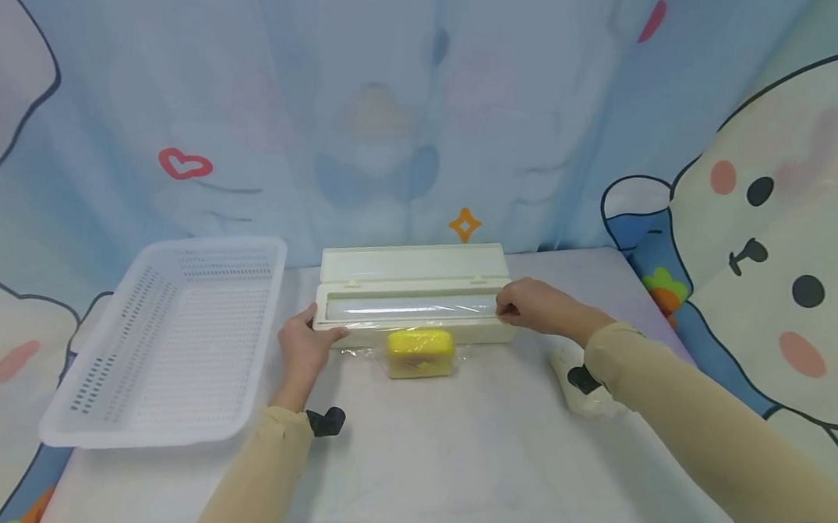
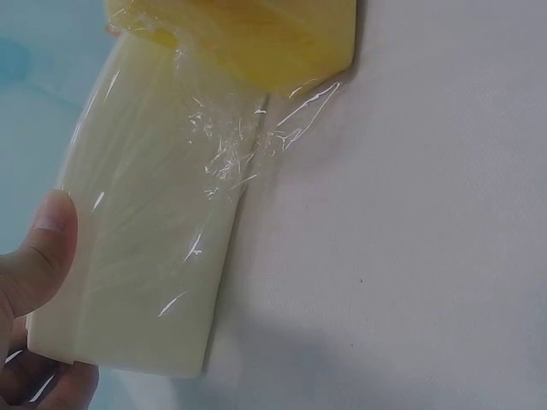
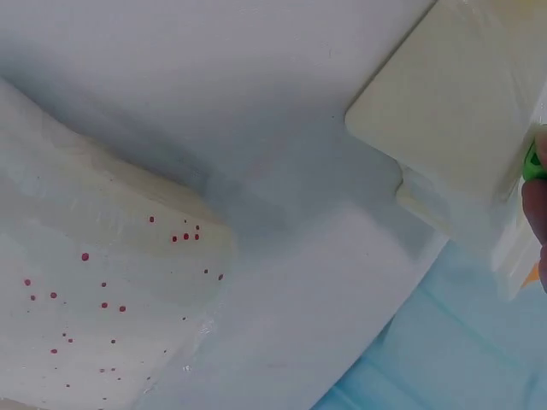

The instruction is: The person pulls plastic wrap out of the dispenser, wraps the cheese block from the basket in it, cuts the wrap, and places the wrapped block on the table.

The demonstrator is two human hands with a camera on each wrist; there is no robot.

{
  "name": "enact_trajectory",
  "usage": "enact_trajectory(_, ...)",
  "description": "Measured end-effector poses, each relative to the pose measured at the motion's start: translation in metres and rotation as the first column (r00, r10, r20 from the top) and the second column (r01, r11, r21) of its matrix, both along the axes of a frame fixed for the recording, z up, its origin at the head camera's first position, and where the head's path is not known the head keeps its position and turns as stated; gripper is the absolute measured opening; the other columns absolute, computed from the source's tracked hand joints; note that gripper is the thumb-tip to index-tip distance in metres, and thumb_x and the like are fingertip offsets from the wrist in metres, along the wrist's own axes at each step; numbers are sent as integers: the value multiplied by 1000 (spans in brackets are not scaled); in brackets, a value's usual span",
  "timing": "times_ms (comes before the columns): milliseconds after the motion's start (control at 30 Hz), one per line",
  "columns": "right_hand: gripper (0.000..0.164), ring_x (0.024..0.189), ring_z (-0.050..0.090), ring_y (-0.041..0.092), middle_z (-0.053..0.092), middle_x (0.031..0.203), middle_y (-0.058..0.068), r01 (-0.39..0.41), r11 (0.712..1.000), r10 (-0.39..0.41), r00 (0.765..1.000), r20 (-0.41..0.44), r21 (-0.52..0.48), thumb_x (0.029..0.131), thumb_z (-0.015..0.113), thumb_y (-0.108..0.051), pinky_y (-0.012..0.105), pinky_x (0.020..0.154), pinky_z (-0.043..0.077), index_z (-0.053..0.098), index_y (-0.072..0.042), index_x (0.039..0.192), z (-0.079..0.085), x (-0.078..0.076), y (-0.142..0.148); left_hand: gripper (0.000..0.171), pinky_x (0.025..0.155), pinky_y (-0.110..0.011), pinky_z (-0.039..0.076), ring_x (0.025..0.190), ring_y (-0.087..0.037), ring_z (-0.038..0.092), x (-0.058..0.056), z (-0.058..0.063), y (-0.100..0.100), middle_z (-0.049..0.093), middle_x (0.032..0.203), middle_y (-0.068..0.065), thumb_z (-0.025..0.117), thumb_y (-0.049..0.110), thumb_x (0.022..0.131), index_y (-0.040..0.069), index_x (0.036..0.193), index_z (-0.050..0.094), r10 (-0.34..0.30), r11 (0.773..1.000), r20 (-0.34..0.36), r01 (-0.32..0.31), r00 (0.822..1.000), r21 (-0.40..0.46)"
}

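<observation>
A cream cling film dispenser [image 1: 416, 338] lies on the table with its lid [image 1: 415, 265] raised and a roll of clear film [image 1: 410, 308] inside. My left hand [image 1: 305, 348] grips its left end, thumb on the front edge and fingers below, as the left wrist view shows. At the right end, my right hand [image 1: 536, 306] pinches a small green slider [image 3: 534, 162], mostly hidden by the fingers. Clear film runs down the dispenser's front to a yellow block [image 1: 420, 353], which stands against it on the table; film clings around the block.
A white perforated basket [image 1: 264, 348] stands at the left. Under my right forearm lies a pale, film-wrapped thing [image 1: 575, 385]; small red dots show on it in the right wrist view. A printed blue curtain [image 1: 396, 136] hangs behind the white table [image 1: 452, 466].
</observation>
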State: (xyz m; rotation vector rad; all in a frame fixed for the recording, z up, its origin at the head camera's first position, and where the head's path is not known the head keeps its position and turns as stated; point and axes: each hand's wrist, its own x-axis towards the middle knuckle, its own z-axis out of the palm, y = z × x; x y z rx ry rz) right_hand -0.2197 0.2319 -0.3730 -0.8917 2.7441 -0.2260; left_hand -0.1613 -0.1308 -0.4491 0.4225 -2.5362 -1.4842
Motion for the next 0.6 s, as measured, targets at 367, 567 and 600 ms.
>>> enact_trajectory(367,12,72,50,14,64,80,1,-38,998,41,997,-63,47,89,72,2,31,67,49,70,-8,83,2,4,14,79,108,-48,50,133,-37,58,-1,3,0,60,139,-27,90,13,76,-8,142,52,-1,1000,18,1,1000,-1)
enact_trajectory(567,7,76,58,13,70,88,3,-18,1000,20,997,-77,22,90,72,0,34,72,55,75,-6,94,-3,7,17,80,111,-48,48,134,-38,56,0,3,0,58,140,-27,90,14,76,-8,143,51,-6,1000,28,6,1000,-2)
enact_trajectory(600,8,78,60,14,71,90,4,-7,1000,9,997,-80,17,90,72,-1,35,74,56,75,-6,95,-4,8,18,81,111,-47,48,135,-38,56,1,2,0,58,141,-27,90,15,76,-8,143,51,-6,1000,32,6,999,2)
